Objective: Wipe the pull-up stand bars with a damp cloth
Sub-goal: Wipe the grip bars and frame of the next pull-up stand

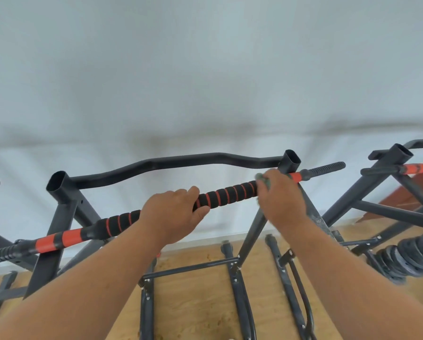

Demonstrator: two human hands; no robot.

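Reaching forward, the person's left hand (175, 213) wraps its grip round the black foam bar with orange rings (227, 193), which lies across the dark grey steel pull-up stand (58, 217). Further along the same bar the right hand (280, 195) clenches a grey-green cloth (263, 181); only a crumpled edge shows beside the fingers, the rest hidden under the palm. A wavy black top bar (171, 161) runs behind. At the right edge, stacked black weight plates (401, 260) appear blurred and cut off above the wooden floor (198, 303).
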